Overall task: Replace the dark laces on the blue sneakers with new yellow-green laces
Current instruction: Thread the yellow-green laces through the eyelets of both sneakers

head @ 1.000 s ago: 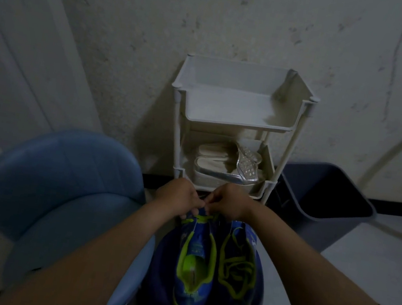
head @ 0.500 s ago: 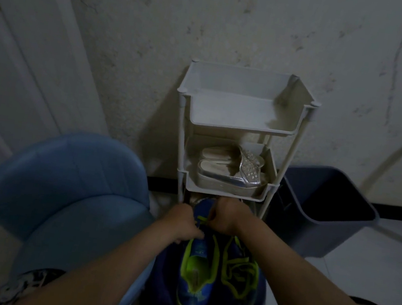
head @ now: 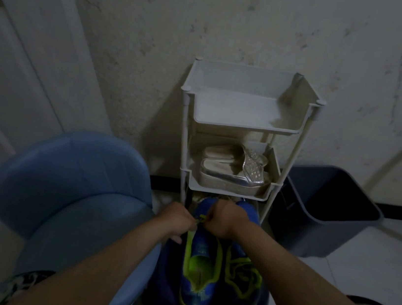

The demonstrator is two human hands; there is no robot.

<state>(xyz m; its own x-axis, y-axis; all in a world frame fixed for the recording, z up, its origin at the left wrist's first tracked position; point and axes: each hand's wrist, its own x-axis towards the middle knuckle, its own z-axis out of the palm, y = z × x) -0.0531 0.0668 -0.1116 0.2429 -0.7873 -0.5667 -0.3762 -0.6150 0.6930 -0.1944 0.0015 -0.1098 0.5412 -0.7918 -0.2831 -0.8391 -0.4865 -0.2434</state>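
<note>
Two blue sneakers [head: 200, 268] side by side on a dark blue surface [head: 167, 274], toes toward one white rack [head: 245, 126]. Left hand [head: 177, 220] and right hand [head: 227, 223] meet over the left shoe's far end, fingers curled, both pinching the yellow-green lace [head: 201, 219]. One pair of silver sandals [head: 230, 174] on the rack's middle shelf. One blue chair [head: 68, 185] to the left, one dark bin [head: 326, 208] to the right.

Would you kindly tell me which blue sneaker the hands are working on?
The left sneaker: both the left hand and right hand pinch a yellow-green lace at its toe end. The right sneaker already shows lacing.
</note>
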